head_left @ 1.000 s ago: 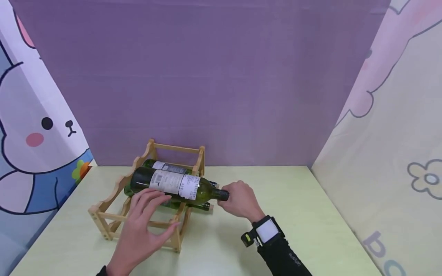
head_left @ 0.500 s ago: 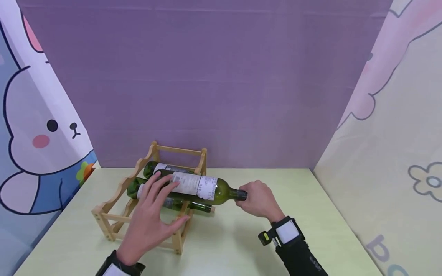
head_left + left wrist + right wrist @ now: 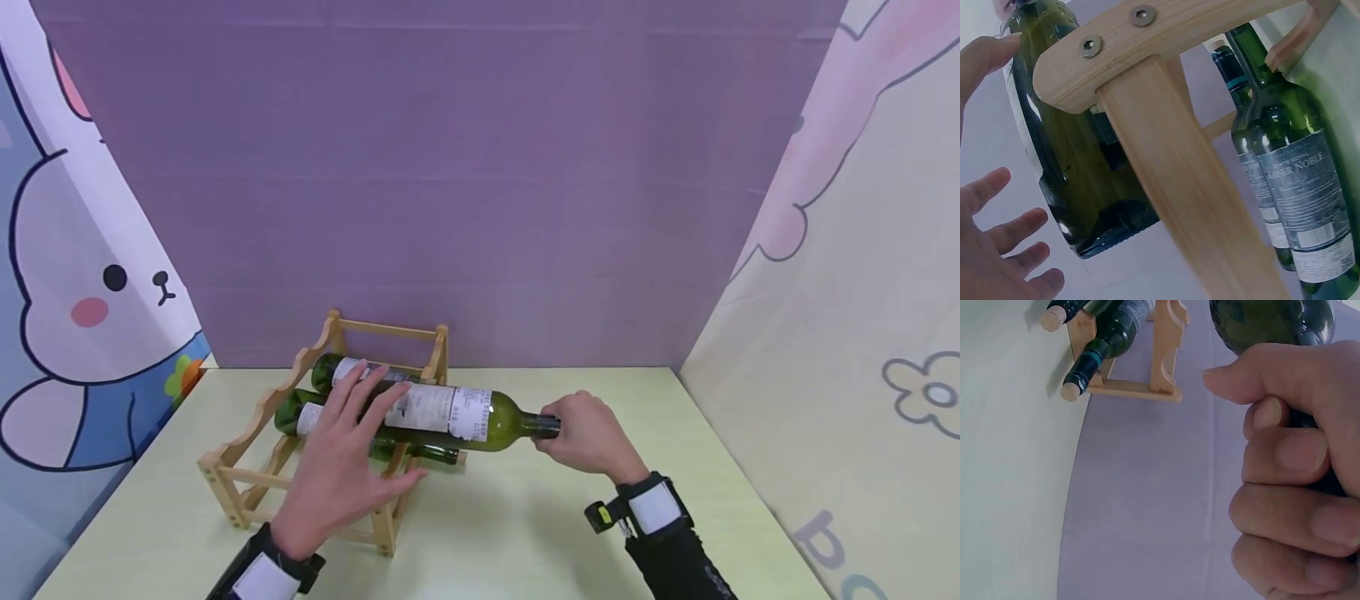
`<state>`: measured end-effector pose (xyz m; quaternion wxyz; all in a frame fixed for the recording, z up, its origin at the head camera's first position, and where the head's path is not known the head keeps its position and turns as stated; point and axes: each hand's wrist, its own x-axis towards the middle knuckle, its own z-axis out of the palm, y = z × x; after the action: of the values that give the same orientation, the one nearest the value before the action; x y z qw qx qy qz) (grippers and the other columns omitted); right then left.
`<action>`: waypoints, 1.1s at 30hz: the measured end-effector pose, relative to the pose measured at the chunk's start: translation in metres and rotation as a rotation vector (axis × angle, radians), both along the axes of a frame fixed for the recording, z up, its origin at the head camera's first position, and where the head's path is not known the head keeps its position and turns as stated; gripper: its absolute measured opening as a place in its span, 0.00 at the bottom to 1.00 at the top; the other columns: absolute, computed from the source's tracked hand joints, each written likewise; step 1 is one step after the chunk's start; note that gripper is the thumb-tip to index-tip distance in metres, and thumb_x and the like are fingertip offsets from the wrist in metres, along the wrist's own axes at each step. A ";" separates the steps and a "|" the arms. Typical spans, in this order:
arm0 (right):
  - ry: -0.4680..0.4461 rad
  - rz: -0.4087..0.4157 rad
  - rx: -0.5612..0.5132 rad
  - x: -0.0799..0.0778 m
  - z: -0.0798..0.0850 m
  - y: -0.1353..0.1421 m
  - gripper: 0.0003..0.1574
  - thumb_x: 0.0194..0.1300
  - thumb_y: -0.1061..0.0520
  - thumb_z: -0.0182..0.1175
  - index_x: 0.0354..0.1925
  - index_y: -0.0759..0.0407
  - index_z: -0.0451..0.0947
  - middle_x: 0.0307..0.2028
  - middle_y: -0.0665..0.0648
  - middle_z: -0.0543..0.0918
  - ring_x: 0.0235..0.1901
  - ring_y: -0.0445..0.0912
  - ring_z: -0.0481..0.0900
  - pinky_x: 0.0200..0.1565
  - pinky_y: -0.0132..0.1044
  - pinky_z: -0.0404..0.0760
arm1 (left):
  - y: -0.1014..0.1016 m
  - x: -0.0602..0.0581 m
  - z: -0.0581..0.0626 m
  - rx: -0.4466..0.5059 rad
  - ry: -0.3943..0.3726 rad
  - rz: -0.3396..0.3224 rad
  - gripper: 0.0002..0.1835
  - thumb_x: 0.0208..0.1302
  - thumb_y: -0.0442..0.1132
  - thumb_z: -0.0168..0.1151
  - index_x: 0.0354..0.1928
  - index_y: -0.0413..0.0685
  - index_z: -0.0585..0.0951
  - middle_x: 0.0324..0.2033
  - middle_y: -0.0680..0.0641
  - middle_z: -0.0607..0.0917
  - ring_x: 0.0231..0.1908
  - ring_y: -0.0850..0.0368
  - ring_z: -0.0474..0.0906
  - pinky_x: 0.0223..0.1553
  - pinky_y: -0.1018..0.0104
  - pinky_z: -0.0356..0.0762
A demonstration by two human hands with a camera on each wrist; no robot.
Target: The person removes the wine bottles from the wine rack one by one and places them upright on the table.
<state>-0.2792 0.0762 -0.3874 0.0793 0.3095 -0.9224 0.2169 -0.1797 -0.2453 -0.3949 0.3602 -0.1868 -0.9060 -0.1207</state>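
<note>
A green wine bottle (image 3: 506, 419) with a white label lies roughly level above the wooden rack (image 3: 384, 529) in the head view, its neck pointing right. My right hand (image 3: 588, 437) grips that neck; the right wrist view has the fingers (image 3: 1285, 506) curled round it below the bottle's shoulder. Near the bottle's base my left hand (image 3: 341, 467) is spread, overlapping it in the head view. The left wrist view places those fingers (image 3: 1019, 228) beside the glass with a gap. Two more wine bottles, a nearer one (image 3: 288, 410) and a farther one (image 3: 324, 371), lie in the rack.
The rack stands on a pale table (image 3: 540, 533), left of centre. Corks (image 3: 1070, 392) close the racked bottles, whose necks stick out past the rack's right side. Behind is a purple backdrop (image 3: 480, 183); a printed panel (image 3: 832, 317) borders the right.
My right hand has drawn the bottle rightward, and the nearer racked bottle shows more. The left hand has shifted slightly right with spread fingers.
</note>
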 end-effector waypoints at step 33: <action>-0.118 0.123 -0.010 0.015 0.017 0.028 0.15 0.54 0.57 0.72 0.18 0.44 0.77 0.12 0.35 0.67 0.13 0.31 0.61 0.21 0.27 0.61 | 0.016 -0.010 0.005 -0.304 -0.069 0.029 0.55 0.30 0.70 0.81 0.65 0.57 0.75 0.48 0.50 0.86 0.47 0.50 0.83 0.54 0.50 0.82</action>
<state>-0.2642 0.1039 -0.3707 0.0128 0.3516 -0.9037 0.2439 -0.1897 -0.2294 -0.3901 0.2980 -0.2218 -0.9283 0.0165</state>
